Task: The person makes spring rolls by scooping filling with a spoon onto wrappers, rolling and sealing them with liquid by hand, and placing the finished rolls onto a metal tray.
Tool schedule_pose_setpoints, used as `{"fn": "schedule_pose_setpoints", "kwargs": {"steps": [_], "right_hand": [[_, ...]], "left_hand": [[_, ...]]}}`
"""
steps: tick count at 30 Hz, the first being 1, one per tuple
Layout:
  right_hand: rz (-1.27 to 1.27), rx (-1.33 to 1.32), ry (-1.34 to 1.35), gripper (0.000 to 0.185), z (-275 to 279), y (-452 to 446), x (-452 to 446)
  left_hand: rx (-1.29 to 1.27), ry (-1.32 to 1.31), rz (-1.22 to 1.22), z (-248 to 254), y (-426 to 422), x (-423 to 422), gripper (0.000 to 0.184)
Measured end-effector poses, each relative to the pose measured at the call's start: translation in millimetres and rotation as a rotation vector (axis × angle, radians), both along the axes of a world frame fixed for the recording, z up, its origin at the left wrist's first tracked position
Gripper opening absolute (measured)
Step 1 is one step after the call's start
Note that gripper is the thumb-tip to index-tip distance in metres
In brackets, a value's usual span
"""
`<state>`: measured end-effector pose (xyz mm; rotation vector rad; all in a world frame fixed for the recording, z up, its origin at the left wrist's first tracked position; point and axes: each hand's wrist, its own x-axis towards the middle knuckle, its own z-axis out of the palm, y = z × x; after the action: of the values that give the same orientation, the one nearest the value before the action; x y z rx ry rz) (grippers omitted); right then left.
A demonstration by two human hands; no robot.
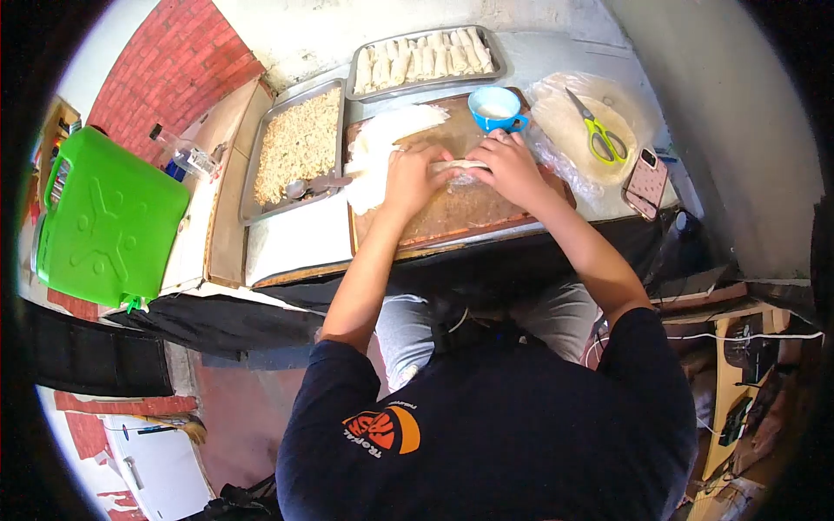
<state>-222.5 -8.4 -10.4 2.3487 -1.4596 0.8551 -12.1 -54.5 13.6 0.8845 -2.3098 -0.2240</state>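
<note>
A pale, thin spring roll point(459, 164) lies level over the wooden board point(434, 227), one end at each hand. My left hand point(413, 177) has its fingers curled on the roll's left end. My right hand point(511, 168) holds the other end between thumb and fingers. White wrapper sheets point(375, 139) are spread on the board's left side, partly under my left hand. Just beyond my right hand stands a blue cup point(494, 108) with whitish liquid in it. A tray of chopped filling point(298, 143) sits to the left, with a spoon point(300, 188) at its near end.
At the back, a metal tray point(375, 94) holds several finished rolls in rows. Green-handled scissors point(601, 137) lie on plastic wrapping point(638, 108) at right, beside a phone point(645, 182). A green jug point(113, 217) and a clear bottle point(193, 158) stand at far left.
</note>
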Motion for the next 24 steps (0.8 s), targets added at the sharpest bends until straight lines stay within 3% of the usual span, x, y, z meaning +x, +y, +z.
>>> {"fn": "schedule_pose_setpoints", "kwargs": {"steps": [6, 10, 12, 14, 19, 22, 24], "right_hand": [[0.021, -0.036, 0.004, 0.013, 5.8, -4.3, 7.1], [0.209, 0.099, -0.534, 0.012, 25.7, 10.2, 7.4], [0.285, 0.155, -0.824, 0.013, 28.8, 23.6, 14.4], [0.369, 0.103, -0.818, 0.015, 36.6, 33.4, 18.5], [0.468, 0.089, -0.841, 0.016, 51.6, 44.2, 26.3], [0.439, 0.229, -0.879, 0.021, 60.7, 52.5, 26.7], [0.416, 0.433, -1.009, 0.026, 71.0, 64.4, 31.1]], "left_hand": [[0.107, 0.111, -0.052, -1.0, -4.6, 7.0, 0.032], [0.186, 0.545, -0.055, 36.0, 34.8, 4.5, 0.043], [0.168, 0.602, -0.089, 43.6, 51.7, 3.4, 0.049], [0.135, 0.605, -0.129, 48.6, 61.8, 1.4, 0.050], [-0.056, 0.584, -0.213, 58.1, 69.9, -3.6, 0.033], [0.007, 0.640, -0.119, 51.2, 70.7, -3.6, 0.026], [0.538, 0.965, -0.230, 40.9, 71.8, -5.5, 0.023]]}}
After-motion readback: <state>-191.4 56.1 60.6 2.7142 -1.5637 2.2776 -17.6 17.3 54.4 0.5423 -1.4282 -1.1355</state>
